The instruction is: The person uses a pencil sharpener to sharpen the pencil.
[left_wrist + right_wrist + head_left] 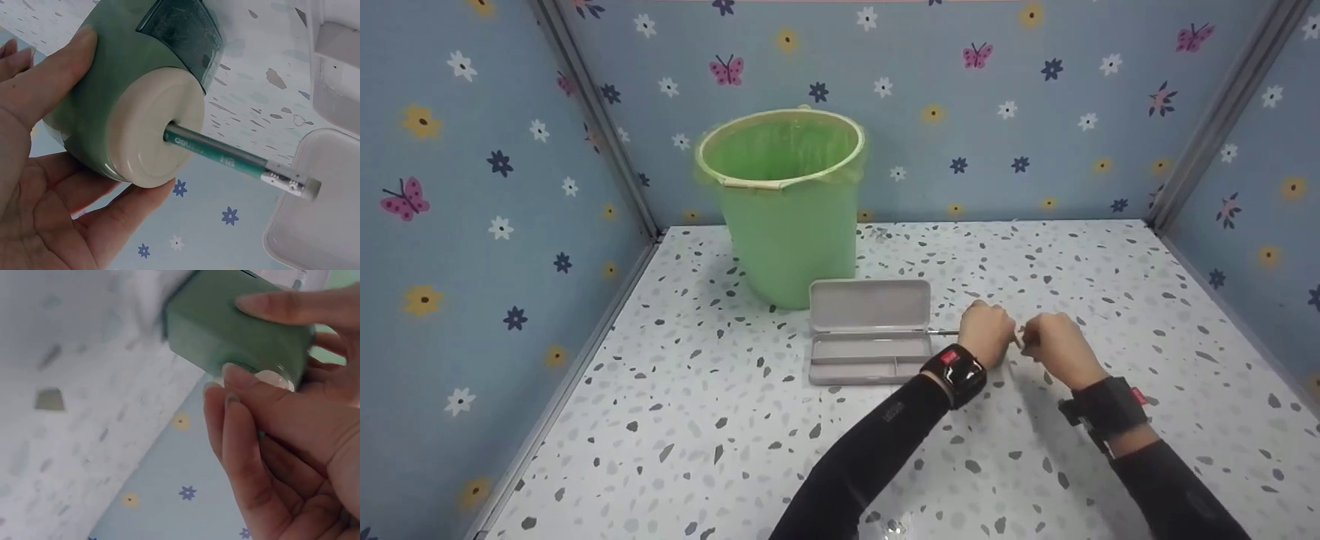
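A green pencil sharpener (95, 107) with a cream round front and a dark see-through part is gripped by my left hand (987, 332), thumb on one side and fingers on the other. From the hole in that front sticks a green pencil (222, 157), its silver ferrule and eraser pointing outward. My right hand (1059, 346) is beside the sharpener, thumb and fingertips pinching a small part at its other end, perhaps the crank knob; the fingers mostly hide it. Just left of my left hand, a grey pencil case (870, 306) lies with its lid raised.
Behind the case stands a green bin (795, 240) with a liner over its rim. The speckled tabletop (697, 420) is bounded by flowered panels (930, 112) at the back and both sides. A small clear object (894, 527) lies at the near edge.
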Demonstrator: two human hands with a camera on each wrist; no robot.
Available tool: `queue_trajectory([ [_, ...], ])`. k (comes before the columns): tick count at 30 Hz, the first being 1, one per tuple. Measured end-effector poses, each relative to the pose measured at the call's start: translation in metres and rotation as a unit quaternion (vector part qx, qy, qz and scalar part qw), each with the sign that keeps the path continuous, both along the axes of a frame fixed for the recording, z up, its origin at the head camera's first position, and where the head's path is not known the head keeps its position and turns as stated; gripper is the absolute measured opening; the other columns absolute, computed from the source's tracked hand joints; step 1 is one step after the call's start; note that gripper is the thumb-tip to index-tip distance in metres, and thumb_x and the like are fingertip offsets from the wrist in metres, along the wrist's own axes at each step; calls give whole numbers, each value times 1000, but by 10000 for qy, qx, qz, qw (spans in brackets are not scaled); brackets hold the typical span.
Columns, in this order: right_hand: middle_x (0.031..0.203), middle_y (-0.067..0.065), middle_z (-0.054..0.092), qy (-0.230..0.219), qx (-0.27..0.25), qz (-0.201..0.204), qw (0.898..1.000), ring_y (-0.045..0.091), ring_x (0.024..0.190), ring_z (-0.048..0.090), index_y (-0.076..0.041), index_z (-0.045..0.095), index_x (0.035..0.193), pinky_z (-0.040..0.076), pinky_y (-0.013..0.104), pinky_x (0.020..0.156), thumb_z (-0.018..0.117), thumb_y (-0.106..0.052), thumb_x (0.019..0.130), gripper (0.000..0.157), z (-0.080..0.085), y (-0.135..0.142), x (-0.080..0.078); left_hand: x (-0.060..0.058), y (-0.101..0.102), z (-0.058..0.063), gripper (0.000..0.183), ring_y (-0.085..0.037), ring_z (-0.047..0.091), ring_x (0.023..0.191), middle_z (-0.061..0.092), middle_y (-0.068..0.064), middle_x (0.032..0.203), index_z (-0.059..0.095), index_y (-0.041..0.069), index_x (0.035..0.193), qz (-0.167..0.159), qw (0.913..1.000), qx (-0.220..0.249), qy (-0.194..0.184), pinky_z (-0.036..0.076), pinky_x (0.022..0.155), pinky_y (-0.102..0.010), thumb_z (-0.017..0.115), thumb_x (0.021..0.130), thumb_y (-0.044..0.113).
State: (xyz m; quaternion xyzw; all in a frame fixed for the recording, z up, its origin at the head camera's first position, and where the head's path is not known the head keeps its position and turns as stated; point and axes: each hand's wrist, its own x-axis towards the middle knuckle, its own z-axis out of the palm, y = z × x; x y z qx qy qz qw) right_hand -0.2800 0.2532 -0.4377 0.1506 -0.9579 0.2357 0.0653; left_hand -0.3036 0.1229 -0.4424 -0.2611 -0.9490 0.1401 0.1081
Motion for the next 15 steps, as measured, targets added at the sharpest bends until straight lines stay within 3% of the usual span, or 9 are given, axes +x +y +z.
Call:
queue_trajectory([
  [5, 73, 20, 70, 61, -173, -16, 9998, 28, 64, 67, 7, 70, 78, 58, 40, 60, 75, 13, 73, 8, 11, 2, -10, 2, -1, -1, 31, -7, 67, 82, 73, 12, 96, 75, 30, 102, 0, 9997, 229, 95, 52, 76, -22, 48, 100, 45],
  [10, 74, 21, 70, 270, -138, -179, 9994, 29, 65, 66, 6, 70, 77, 57, 44, 63, 74, 13, 74, 9, 17, 0, -27, -2, -3, -2, 31, -9, 66, 78, 73, 9, 94, 72, 27, 112, -160, 9992, 218, 279, 54, 70, -21, 44, 104, 36],
  [15, 77, 23, 70, 356, -209, -363, 9985, 32, 68, 65, 7, 70, 81, 55, 47, 65, 72, 12, 76, 7, 12, -1, -42, -5, -5, -4, 25, -10, 67, 79, 73, 7, 95, 71, 23, 116, -284, 9992, 234, 178, 56, 71, -22, 51, 101, 23],
])
